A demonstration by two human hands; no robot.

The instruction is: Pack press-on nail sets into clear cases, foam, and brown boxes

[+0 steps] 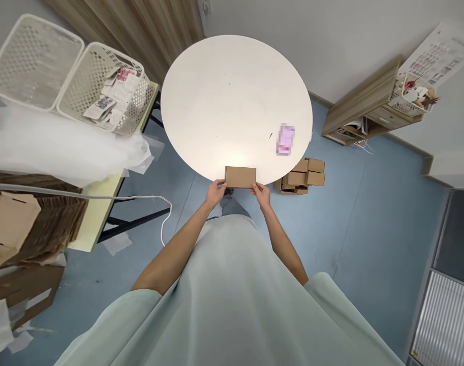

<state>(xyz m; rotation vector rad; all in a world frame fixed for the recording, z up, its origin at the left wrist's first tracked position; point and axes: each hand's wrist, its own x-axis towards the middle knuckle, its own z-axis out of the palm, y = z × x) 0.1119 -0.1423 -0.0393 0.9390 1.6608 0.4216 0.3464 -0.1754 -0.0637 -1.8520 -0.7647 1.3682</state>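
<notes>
A small, flat brown cardboard box (240, 177), closed on top, is at the near edge of the round white table (232, 96). My left hand (215, 192) grips its left end, thumb and fingers pinched at the near corner. At the opposite end, my right hand (261, 194) pinches the near right corner. Whether the box rests on the table or is held slightly above it, I cannot tell. A blurred pink and purple item (285, 140) lies on the table to the right, with a small dark mark beside it.
Several cardboard boxes (306, 173) are piled right of the table, low down. On the left, a side table (96, 216) bears flattened cardboard (60, 218), white wrapping sheets (64, 145) and a basket (98, 51) of packets. A wooden cabinet (363, 107) stands at the right wall.
</notes>
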